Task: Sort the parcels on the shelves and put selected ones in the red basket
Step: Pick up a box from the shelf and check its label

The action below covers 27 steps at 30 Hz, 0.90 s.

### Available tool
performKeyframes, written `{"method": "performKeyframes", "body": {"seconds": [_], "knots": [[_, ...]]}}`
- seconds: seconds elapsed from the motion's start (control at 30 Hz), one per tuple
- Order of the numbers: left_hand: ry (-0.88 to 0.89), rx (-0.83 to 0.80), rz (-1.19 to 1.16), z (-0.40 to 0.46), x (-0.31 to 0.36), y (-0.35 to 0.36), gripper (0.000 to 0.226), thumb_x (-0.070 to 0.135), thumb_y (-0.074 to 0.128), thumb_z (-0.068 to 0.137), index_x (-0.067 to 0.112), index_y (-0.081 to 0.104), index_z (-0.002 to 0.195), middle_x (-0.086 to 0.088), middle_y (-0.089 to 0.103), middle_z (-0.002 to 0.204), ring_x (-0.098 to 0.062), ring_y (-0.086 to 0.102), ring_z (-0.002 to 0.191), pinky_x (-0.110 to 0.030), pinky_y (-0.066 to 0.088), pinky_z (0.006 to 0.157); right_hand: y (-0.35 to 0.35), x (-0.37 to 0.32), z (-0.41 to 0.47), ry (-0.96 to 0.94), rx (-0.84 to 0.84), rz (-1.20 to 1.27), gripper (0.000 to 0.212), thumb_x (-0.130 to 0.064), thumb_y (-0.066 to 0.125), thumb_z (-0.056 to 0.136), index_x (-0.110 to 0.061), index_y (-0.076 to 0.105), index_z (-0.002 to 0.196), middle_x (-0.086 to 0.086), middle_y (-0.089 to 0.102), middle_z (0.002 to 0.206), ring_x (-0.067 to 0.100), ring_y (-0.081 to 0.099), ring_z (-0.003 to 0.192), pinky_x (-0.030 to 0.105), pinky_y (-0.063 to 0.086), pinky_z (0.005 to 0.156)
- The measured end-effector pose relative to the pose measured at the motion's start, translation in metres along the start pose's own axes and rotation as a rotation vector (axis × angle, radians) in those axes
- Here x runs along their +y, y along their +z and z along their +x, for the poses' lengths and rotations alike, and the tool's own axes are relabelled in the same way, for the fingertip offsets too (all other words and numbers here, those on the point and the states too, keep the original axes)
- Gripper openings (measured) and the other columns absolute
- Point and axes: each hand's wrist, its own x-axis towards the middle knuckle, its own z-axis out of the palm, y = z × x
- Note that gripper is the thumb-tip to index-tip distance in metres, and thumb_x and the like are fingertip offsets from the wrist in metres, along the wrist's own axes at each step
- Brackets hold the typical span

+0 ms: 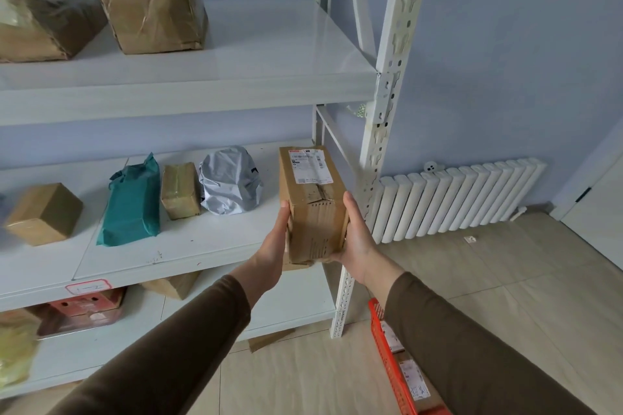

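A long brown cardboard parcel [312, 202] with a white shipping label on top is held at the right end of the middle shelf [188, 246]. My left hand [273, 246] grips its left side and my right hand [357, 239] grips its right side. The parcel's near end juts past the shelf's front edge. The red basket [391, 364] stands on the floor at lower right, partly hidden by my right sleeve, with labelled parcels inside it.
On the middle shelf lie a grey bag parcel [231, 180], a small brown box [180, 190], a teal bag parcel [133, 202] and another brown box [43, 214]. Two big paper-wrapped parcels [151, 7] sit on the top shelf. White radiator [458, 199] stands against the wall at right.
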Motion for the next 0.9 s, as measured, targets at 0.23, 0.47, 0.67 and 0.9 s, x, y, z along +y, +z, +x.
{"method": "performKeyframes", "body": {"seconds": [0.23,0.47,0.67,0.9], "knots": [[-0.059,0.068,0.021,0.081,0.022,-0.023,0.071,0.073,0.030,0.099,0.029,0.036,0.155,-0.003,0.040,0.161,-0.029,0.038,0.147,-0.049,0.029,0.121,0.019,-0.014,0.082,-0.049,0.180,-0.116,0.046,-0.066,0.051,0.096,-0.039,0.049,0.132,-0.001,0.061,0.125,0.019,0.056,0.112,0.044,0.047,0.102],[-0.060,0.051,-0.071,0.142,0.032,-0.041,0.056,0.052,0.050,0.104,0.020,0.040,0.148,0.005,0.062,0.117,-0.013,0.058,0.104,-0.040,0.043,0.093,0.031,-0.020,0.152,-0.109,0.286,-0.212,0.024,-0.048,0.048,0.104,-0.033,0.058,0.120,-0.002,0.066,0.110,0.018,0.061,0.105,0.037,0.053,0.085],[-0.050,0.048,-0.106,0.200,0.026,-0.053,0.050,0.038,0.050,0.107,0.018,0.039,0.152,-0.004,0.061,0.134,-0.022,0.058,0.119,-0.041,0.046,0.100,0.038,-0.026,0.192,-0.152,0.308,-0.238,0.024,-0.037,0.045,0.108,-0.034,0.062,0.125,-0.002,0.069,0.118,0.021,0.064,0.111,0.040,0.055,0.094],[-0.055,0.096,0.005,0.233,0.024,-0.057,0.070,0.053,0.060,0.096,0.025,0.032,0.155,-0.004,0.062,0.134,-0.025,0.060,0.118,-0.041,0.048,0.095,0.031,-0.029,0.217,-0.144,0.344,-0.322,0.026,-0.045,0.041,0.108,-0.032,0.055,0.125,-0.001,0.066,0.110,0.014,0.063,0.096,0.041,0.056,0.092]]}}
